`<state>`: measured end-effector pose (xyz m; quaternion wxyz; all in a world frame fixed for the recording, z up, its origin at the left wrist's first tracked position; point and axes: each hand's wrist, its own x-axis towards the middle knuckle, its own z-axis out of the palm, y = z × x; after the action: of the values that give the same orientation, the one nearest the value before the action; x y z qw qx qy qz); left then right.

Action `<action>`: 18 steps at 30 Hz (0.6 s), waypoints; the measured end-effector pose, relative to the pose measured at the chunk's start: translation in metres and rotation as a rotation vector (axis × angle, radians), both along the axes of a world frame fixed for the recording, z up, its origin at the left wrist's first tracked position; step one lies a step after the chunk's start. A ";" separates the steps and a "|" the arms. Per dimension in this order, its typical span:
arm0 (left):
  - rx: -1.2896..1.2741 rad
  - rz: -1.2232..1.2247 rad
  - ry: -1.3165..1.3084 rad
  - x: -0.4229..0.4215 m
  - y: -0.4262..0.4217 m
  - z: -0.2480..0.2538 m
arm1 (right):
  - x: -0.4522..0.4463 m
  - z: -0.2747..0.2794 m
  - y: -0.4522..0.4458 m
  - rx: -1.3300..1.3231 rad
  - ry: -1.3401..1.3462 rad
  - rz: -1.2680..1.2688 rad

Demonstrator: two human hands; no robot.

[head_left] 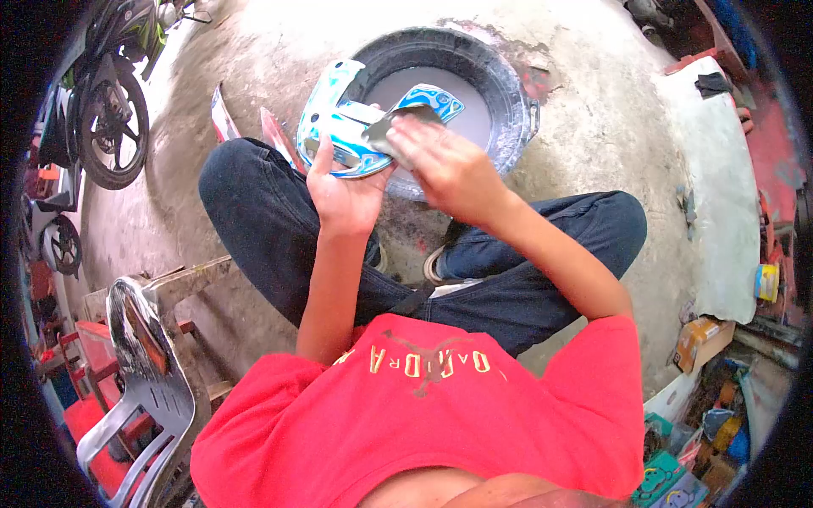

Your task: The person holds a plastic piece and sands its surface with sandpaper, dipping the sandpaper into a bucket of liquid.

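A plastic body panel [330, 114] with a blue, white and grey patchy surface is held over the water basin [508, 85]. My left hand [349, 199] grips its near edge from below, thumb up along the side. My right hand [445, 165] presses a dark grey sheet of sandpaper [379, 135] onto the panel, fingers laid over it. The sheet's far end curls up. Below the fingers, part of the panel is hidden. Cloudy greyish water fills the black basin.
Red-and-white panel pieces [275, 135] lie on the concrete floor left of the basin. A motorcycle [114, 127] stands at the far left. A grey plastic chair [161, 381] is at the lower left. Boxes [703, 343] and clutter line the right side.
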<state>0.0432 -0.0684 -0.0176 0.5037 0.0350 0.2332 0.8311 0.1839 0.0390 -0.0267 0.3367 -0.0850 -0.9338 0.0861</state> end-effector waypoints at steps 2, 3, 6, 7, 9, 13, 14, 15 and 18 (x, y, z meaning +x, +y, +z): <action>-0.007 0.016 0.023 0.001 -0.002 0.003 | -0.001 0.009 0.002 0.030 0.011 0.033; -0.020 0.025 0.025 0.004 -0.002 0.008 | 0.001 0.011 0.018 0.033 0.016 0.034; 0.009 -0.006 -0.006 0.004 -0.001 0.007 | 0.005 0.001 0.047 -0.136 -0.005 -0.205; 0.027 -0.028 -0.018 0.002 -0.001 0.006 | 0.005 0.000 0.048 -0.186 -0.026 -0.253; -0.006 0.019 0.007 0.005 0.001 0.010 | 0.006 0.002 0.029 -0.022 -0.026 -0.140; -0.034 0.028 0.053 0.005 -0.001 0.007 | -0.004 -0.001 0.014 -0.016 0.013 0.076; -0.037 0.019 0.061 0.003 -0.002 0.006 | -0.004 -0.004 0.027 -0.023 0.006 0.002; -0.031 0.012 0.052 0.003 -0.001 0.006 | -0.002 -0.005 0.042 -0.024 -0.004 -0.069; -0.015 -0.003 0.028 0.004 0.000 0.007 | 0.004 0.003 0.047 -0.266 -0.032 -0.201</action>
<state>0.0468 -0.0683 -0.0106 0.5018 0.0432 0.2466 0.8280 0.1878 0.0858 -0.0232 0.3144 -0.2234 -0.9062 0.1735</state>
